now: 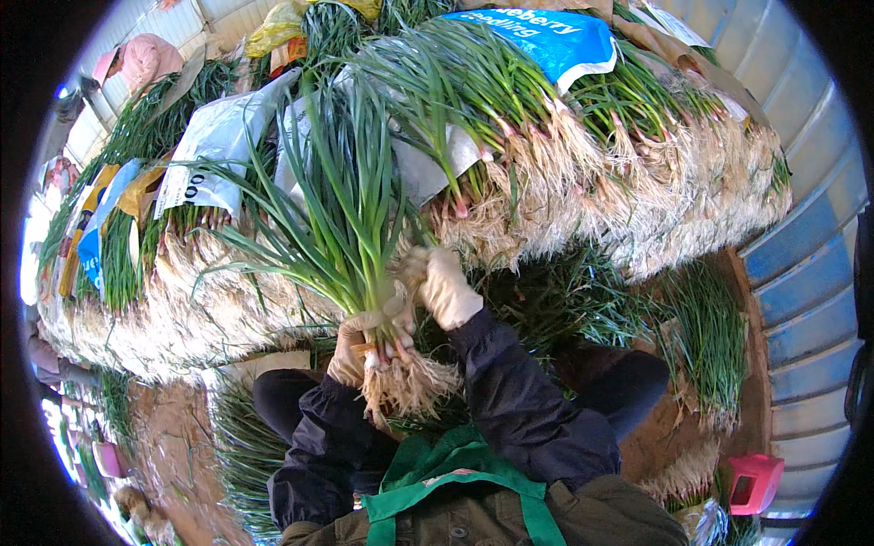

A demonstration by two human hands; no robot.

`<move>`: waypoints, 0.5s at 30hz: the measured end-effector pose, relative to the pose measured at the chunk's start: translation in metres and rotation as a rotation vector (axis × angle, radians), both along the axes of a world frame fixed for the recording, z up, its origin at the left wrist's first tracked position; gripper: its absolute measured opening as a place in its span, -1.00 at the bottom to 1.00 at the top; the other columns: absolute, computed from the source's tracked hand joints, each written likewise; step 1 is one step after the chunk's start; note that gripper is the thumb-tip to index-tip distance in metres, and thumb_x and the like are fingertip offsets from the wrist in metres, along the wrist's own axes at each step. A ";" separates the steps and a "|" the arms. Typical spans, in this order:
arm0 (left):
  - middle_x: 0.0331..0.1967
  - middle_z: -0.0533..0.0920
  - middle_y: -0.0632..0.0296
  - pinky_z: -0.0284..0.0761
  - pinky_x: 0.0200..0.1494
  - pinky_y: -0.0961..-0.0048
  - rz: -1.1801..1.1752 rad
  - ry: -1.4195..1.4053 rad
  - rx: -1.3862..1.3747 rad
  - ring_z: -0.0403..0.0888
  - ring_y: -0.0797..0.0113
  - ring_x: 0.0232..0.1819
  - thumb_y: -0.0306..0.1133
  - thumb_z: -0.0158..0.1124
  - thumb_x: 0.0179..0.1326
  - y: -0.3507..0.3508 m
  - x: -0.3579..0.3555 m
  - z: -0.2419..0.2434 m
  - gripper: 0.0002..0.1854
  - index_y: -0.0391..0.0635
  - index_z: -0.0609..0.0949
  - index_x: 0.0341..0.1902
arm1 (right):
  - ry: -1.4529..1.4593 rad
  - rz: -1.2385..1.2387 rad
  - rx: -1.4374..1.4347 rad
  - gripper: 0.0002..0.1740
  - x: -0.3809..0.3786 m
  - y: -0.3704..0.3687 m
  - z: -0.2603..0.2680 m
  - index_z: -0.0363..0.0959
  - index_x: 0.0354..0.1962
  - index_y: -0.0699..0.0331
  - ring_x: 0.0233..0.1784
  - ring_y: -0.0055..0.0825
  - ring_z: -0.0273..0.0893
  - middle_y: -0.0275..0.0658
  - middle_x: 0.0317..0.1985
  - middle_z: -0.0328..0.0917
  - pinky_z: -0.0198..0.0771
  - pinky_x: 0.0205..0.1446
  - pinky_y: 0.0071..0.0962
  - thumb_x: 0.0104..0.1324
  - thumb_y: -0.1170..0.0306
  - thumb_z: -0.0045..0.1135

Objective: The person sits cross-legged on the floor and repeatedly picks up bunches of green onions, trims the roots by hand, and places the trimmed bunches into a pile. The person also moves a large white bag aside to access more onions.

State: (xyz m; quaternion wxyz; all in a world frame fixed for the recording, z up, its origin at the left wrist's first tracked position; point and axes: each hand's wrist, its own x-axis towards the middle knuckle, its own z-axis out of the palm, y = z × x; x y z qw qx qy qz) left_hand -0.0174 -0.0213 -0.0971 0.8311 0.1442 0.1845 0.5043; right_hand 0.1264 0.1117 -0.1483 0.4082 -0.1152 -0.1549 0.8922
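Note:
My left hand, in a pale glove, grips a bunch of long green alliums, scallions or young garlic, low on the stems. The leaves fan upward, away from me. Below the fist hang the bunch's pale, tangled roots. Just right of the stems is my right hand, gloved as well. Its fingers are blurred, so I cannot tell whether they hold a stalk. Beyond both hands lies a long heap of the same plants, with a thick wall of roots facing me.
Plastic sacks, one white and one blue, lie over the heap. Loose green leaves cover the ground by my knees. More plants and a pink plastic stool are at right, beside a metal wall. Another person bends at far left.

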 end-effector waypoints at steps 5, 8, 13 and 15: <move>-0.27 0.51 0.05 0.70 -0.17 0.12 0.071 -0.015 -0.028 0.64 0.03 -0.17 -0.47 0.17 0.07 -0.013 0.011 0.008 -0.67 -0.26 0.42 -0.07 | -0.510 -0.368 0.000 -0.61 0.005 -0.021 0.080 0.44 -0.38 0.16 -0.55 -0.58 0.34 -0.39 -0.46 0.47 0.30 -0.51 -0.59 0.32 0.00 0.09; -0.26 0.52 0.09 0.67 -0.16 0.15 0.015 0.086 -0.004 0.64 0.07 -0.21 -0.43 0.16 0.07 -0.007 0.016 0.002 -0.69 -0.23 0.43 -0.09 | -0.409 -0.284 0.060 -0.69 0.004 -0.027 0.070 0.49 -0.16 0.16 -0.28 -0.50 0.53 -0.39 -0.29 0.58 0.45 -0.27 -0.45 0.31 0.12 0.15; -0.28 0.44 0.19 0.66 -0.15 0.06 -0.151 -0.258 0.019 0.59 0.10 -0.08 -0.40 0.22 0.06 -0.009 0.009 0.009 -0.67 -0.15 0.42 -0.08 | -0.122 -0.245 -0.235 -0.74 -0.008 -0.051 0.092 0.44 -0.18 0.23 -0.59 -0.67 0.23 -0.44 -0.52 0.35 0.17 -0.54 -0.68 0.37 0.20 0.04; -0.31 0.40 0.26 0.58 -0.04 -0.08 -0.175 -0.602 0.181 0.49 0.23 -0.11 -0.43 0.21 0.09 -0.008 0.018 0.012 -0.75 -0.08 0.38 -0.18 | 0.179 -0.007 0.046 -0.76 0.012 -0.029 0.037 0.44 -0.23 0.23 -0.61 -0.73 0.12 -0.48 -0.58 0.25 0.04 -0.57 -0.68 0.37 0.22 0.00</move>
